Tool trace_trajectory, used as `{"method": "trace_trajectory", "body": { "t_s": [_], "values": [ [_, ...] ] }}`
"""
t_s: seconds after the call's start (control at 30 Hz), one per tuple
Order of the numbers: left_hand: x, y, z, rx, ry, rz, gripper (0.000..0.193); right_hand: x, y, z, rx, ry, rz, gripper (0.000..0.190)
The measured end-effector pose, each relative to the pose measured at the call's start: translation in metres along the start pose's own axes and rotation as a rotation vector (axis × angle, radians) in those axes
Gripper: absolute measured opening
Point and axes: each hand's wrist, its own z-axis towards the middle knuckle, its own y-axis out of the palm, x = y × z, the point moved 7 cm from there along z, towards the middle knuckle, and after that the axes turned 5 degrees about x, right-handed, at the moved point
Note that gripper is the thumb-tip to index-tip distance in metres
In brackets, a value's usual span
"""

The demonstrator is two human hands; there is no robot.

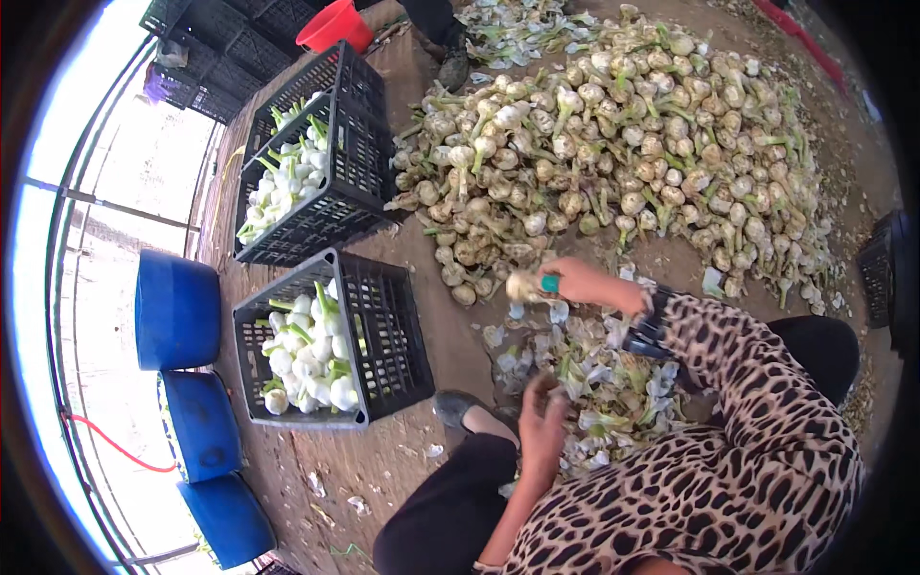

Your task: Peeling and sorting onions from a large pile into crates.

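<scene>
My right hand (581, 280) is closed around a garlic bulb (519, 286) at the near edge of a large heap of untrimmed garlic (611, 144). Something green (550, 283) shows at its fingers; whether it is a finger cover or a tool handle is unclear. Lower down, my left hand (543, 424) hovers over a pile of loose garlic skins and leaves (611, 388). Its fingers are blurred and half curled, with the thumb apart and no object visible between them. To the left, a black plastic crate (388, 345) contains white, peeled garlic bulbs (309, 359) with short green stems.
Beyond that crate, another black crate (366, 136) holds more cleaned garlic. Several blue plastic tubs (177, 309) line the left side. A red bucket (334, 27), stacked black crates (230, 43) and another person's shoe (454, 68) are at the back.
</scene>
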Motion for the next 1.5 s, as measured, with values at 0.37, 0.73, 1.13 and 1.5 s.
{"method": "trace_trajectory", "body": {
  "t_s": [0.37, 0.73, 1.13, 1.5],
  "values": [
    [0.041, 0.023, -0.027, -0.254, 0.080, -0.489, 0.042, -0.063, -0.017, -0.173, 0.003, -0.216, 0.519, 0.031],
    [0.067, 0.040, -0.058, 0.037, 0.858, 0.593, 0.056, -0.033, 0.024, -0.204, 0.065, 0.230, 0.847, 0.041],
    [0.060, 0.046, -0.047, -0.008, 0.708, 0.458, 0.066, -0.024, 0.010, -0.196, 0.059, 0.052, 0.744, 0.031],
    [0.051, 0.053, -0.038, -0.247, 0.334, -0.077, 0.056, -0.037, -0.013, -0.207, 0.092, -0.144, 0.433, 0.027]
  ]
}}
